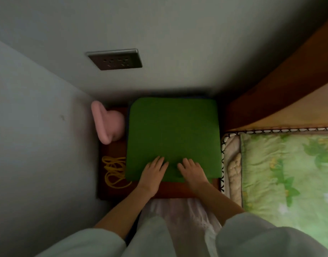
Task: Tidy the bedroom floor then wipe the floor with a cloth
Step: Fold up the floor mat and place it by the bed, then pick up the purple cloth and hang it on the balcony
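A folded green blanket lies flat on a dark wooden bedside cabinet in the corner. My left hand rests palm down on the blanket's near edge, fingers straight and slightly spread. My right hand presses flat beside it on the same edge, a small gap between the two hands. Neither hand grips anything.
A pink pillow-like object leans in the corner left of the blanket. A coiled yellow cord lies on the cabinet's left side. The bed with a green floral cover and wooden headboard stands to the right. A wall socket sits above.
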A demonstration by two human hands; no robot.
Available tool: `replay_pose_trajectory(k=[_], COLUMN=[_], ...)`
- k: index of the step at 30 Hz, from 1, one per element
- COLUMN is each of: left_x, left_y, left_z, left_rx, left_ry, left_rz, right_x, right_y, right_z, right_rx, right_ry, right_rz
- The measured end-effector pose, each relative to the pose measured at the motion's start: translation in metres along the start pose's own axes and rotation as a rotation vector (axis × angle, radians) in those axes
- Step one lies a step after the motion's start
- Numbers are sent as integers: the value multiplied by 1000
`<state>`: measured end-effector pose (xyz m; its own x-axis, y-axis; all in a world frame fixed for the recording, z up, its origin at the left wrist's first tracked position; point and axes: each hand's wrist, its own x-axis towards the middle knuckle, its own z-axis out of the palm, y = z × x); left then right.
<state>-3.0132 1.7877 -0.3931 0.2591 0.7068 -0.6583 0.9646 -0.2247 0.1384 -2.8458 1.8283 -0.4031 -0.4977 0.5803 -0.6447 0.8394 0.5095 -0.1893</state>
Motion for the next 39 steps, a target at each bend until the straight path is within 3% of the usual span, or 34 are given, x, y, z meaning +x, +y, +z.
replay_pose_trajectory(k=[4,10,18,23,26,32,39], left_x=[-16,-25,-46,-70,-81,-97,-146], left_y=[0,-9,-19,-22,-19,29,154], left_z=[16,5,-29,-60,-83,-148,-185], left_rx=[-106,-229,-1148,-1650,-1833,-1793,-1610], left_ry=[-121,-62,178,281,290,289,52], left_rz=[17,30,-405,-578,-629,-337,117], right_x=[-14,-24,-62,-107,-137,-210,-349], right_y=[2,-6,-20,-27,-35,-26,-16], right_z=[11,1,-31,-40,-43,-59,-34], right_rx=[35,226,821,1305,1593,1993,2226], right_ry=[-92,-35,212,476,644,935,1470], right_rz=[12,131,487,616,640,631,564])
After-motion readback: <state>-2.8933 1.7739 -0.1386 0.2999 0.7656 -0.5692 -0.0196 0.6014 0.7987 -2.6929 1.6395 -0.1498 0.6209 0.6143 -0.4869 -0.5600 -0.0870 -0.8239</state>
